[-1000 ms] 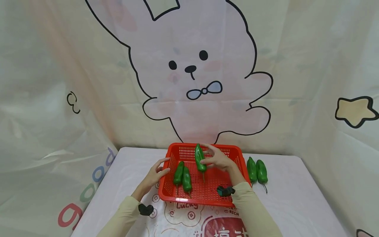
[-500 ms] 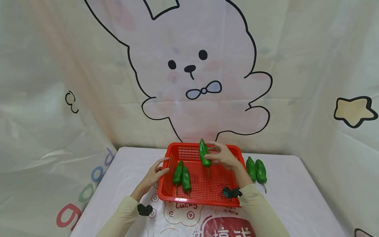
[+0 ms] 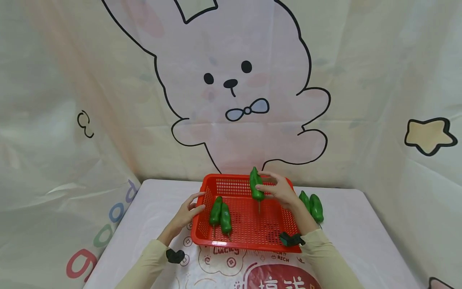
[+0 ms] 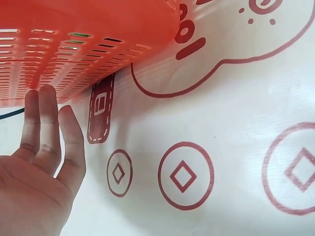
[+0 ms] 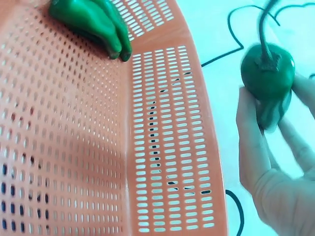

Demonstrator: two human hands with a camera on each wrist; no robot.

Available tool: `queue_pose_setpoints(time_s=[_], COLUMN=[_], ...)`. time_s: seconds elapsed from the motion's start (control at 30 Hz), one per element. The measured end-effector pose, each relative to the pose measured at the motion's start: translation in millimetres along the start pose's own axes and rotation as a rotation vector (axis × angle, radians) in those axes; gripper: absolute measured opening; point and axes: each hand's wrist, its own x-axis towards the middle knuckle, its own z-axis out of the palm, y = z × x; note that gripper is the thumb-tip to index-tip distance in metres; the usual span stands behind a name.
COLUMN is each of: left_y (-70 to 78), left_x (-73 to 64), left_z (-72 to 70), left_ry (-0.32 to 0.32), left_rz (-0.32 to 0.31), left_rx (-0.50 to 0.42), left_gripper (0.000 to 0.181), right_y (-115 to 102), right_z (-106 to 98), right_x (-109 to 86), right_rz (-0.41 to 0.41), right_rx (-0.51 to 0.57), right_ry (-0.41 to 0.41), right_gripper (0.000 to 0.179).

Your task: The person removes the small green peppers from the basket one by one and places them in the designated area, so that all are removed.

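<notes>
My right hand (image 3: 281, 192) pinches a green pepper (image 3: 256, 185) above the back part of the red basket (image 3: 249, 245). The pepper points tip up, its stem hanging down; the right wrist view shows the stem end of the pepper (image 5: 268, 73) between thumb and fingers. At the basket's left side, my left hand (image 3: 185, 212) touches the rim with fingertips. Seen from the left wrist, the fingers (image 4: 49, 125) extend nearly straight against the basket's outer wall (image 4: 98, 44). Inside the basket, toward the left, lie two green peppers, one (image 3: 215, 210) beside the other (image 3: 225, 218).
Right of the basket, two more green peppers lie on the white tablecloth (image 3: 361, 237), one (image 3: 304, 199) partly behind my right arm and the other (image 3: 316, 208) beside it. A printed cloth wall (image 3: 231, 140) rises behind the table.
My right hand has carried the pepper to the right and upward, from over the basket's middle toward its back right. My left hand stays at the basket's left side.
</notes>
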Motion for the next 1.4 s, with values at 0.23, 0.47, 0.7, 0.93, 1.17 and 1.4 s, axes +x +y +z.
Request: queue_pose_setpoints(time_s=[0.23, 0.47, 0.7, 0.93, 1.17, 1.4], left_y=[-1.2, -0.1, -1.3, -0.7, -1.6, -3.0], left_x=[0.4, -0.9, -0.3, -0.4, 0.3, 0.6], left_z=[-0.9, 0.0, 0.0, 0.0, -1.3, -0.7], left_ry=[-0.002, 0.006, 0.003, -0.009, -0.007, -0.012], left_rz=[0.029, 0.031, 0.022, 0.023, 0.027, 0.021], left_rx=[0.002, 0.007, 0.007, 0.000, 0.004, 0.004], left_gripper=[0.053, 0.054, 0.055, 0.054, 0.056, 0.057], right_y=[-2, -3, -3, 3, 7, 7], right_z=[-10, -21, -32, -46, -58, -72], right_x=[-10.7, -21.8, -34.8, -46.7, -57.6, -70.5], right_rz=[0.008, 0.012, 0.025, 0.023, -0.006, -0.015], right_rx=[-0.021, -0.039, -0.026, -0.033, -0.021, -0.139], right_ry=[0.062, 0.092, 0.125, 0.151, 0.154, 0.163], right_gripper=[0.059, 0.059, 0.059, 0.057, 0.058, 0.057])
